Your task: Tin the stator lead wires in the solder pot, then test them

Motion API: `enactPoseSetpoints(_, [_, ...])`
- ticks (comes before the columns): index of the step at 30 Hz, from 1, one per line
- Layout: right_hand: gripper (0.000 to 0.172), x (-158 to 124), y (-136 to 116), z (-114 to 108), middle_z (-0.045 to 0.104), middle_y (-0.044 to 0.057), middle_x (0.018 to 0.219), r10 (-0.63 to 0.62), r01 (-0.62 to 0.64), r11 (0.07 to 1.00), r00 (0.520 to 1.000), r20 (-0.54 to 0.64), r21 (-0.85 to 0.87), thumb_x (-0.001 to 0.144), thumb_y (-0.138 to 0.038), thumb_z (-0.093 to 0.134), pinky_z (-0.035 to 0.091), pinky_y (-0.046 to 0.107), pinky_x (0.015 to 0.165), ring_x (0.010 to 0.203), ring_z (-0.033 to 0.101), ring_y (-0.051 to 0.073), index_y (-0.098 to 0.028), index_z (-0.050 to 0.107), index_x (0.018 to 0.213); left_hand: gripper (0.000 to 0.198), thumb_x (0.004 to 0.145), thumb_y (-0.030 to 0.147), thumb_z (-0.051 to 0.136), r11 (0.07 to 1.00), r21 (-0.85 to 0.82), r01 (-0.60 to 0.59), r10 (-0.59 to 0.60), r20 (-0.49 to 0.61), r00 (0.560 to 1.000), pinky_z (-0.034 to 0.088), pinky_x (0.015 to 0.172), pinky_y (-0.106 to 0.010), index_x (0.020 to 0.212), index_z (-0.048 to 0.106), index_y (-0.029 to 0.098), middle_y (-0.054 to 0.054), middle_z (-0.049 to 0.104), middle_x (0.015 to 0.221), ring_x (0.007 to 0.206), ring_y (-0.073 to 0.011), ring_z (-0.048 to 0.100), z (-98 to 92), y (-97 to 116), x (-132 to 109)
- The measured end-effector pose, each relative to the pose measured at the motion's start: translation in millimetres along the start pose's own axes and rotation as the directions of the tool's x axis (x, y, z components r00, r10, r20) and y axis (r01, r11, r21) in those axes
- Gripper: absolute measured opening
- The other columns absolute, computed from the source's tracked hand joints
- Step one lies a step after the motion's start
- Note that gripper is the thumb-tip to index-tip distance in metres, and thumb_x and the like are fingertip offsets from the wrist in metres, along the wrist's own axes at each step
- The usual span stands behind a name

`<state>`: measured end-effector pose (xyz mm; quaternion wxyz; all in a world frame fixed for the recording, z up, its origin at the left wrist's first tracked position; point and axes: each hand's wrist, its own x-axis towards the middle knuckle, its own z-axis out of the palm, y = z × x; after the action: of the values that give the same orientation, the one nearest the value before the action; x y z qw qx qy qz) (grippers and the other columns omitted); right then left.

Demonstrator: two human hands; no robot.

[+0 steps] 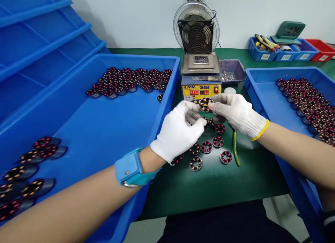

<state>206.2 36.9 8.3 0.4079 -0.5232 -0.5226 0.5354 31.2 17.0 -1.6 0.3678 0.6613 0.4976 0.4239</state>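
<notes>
Toward the front edge of the green tabletop [209, 190], a scatter of round black rings with red or copper-coloured windings [203, 146] lies before you, probably spread so each lifts singly. Right of them rests a green-handled hand tool [235, 149], handle toward the front edge, likely set for an easy right-side grab. Beyond, your right hand [237, 112], in a white knitted glove with yellow cuff, pinches one copper-wound black ring [204, 105], its face turned toward you, perhaps for a clear view. Your white-gloved left hand [180, 128] has its fingertips by that ring's left rim, thumb apart; I cannot tell whether they grip. Long blue plastic trays [104, 121] [269, 100] flank the tabletop's left and right sides, both bearing similar rings, presumably for short reaches. Near the back edge, a square black fan [197, 37] stands behind a yellow-fronted metal unit [201, 91], maybe to draw air from it.
</notes>
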Motion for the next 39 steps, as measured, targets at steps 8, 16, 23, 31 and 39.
enactPoseSetpoints(8, [0.027, 3, 3, -3, 0.066, 0.001, 0.069, -0.041, 0.035, 0.995, 0.997, -0.066, -0.094, 0.077, -0.03, 0.078, 0.054, 0.022, 0.056, 0.056, 0.061, 0.011, -0.016, 0.069, 0.098, 0.021, 0.07, 0.034, 0.07, 0.989, 0.15, -0.014, 0.035, -0.139, 0.99, 0.049, 0.057, -0.026, 0.073, 0.053, 0.021, 0.001, 0.062, 0.067, 0.058, -0.0132, 0.057, 3.9, 6, -6])
enactPoseSetpoints(16, [0.029, 1, 5, 1, 0.066, 0.002, 0.069, -0.052, 0.045, 0.991, 0.997, -0.05, -0.125, 0.077, -0.031, 0.079, 0.054, 0.024, 0.056, 0.058, 0.061, 0.013, -0.016, 0.071, 0.099, 0.009, 0.071, 0.025, 0.064, 0.986, 0.166, -0.024, 0.049, -0.144, 0.988, 0.05, 0.063, -0.026, 0.077, 0.06, 0.02, 0.001, 0.065, 0.07, 0.063, -0.0138, 0.06, 6.6, 1, -4])
enactPoseSetpoints(23, [0.032, -3, 0, -4, 0.066, 0.002, 0.071, -0.085, 0.075, 0.982, 0.995, -0.051, -0.173, 0.077, -0.034, 0.078, 0.053, 0.023, 0.057, 0.059, 0.062, 0.013, -0.017, 0.07, 0.103, 0.016, 0.067, 0.019, 0.062, 0.987, -0.049, -0.153, 0.136, -0.247, 0.959, 0.041, 0.046, -0.026, 0.059, 0.048, 0.021, 0.002, 0.055, 0.063, 0.049, -0.0101, 0.05, -7.0, 3, 0])
enactPoseSetpoints(31, [0.03, -1, 4, 2, 0.066, 0.002, 0.07, -0.072, 0.066, 0.992, 0.996, -0.05, -0.103, 0.075, -0.031, 0.079, 0.053, 0.025, 0.056, 0.058, 0.06, 0.013, -0.017, 0.07, 0.1, 0.014, 0.072, 0.024, 0.064, 0.962, 0.265, -0.064, 0.115, -0.18, 0.977, 0.049, 0.062, -0.028, 0.084, 0.06, 0.021, 0.002, 0.062, 0.07, 0.062, -0.0139, 0.058, 7.8, -1, -3])
enactPoseSetpoints(39, [0.03, -2, 0, 1, 0.067, 0.002, 0.075, -0.083, 0.073, 0.989, 0.994, -0.073, -0.131, 0.073, -0.028, 0.081, 0.054, 0.025, 0.059, 0.062, 0.061, 0.013, -0.017, 0.07, 0.098, 0.017, 0.063, 0.018, 0.067, 0.975, 0.177, -0.136, 0.186, -0.299, 0.936, 0.044, 0.053, -0.027, 0.059, 0.051, 0.02, 0.003, 0.057, 0.062, 0.054, -0.0113, 0.051, -4.4, 4, 2])
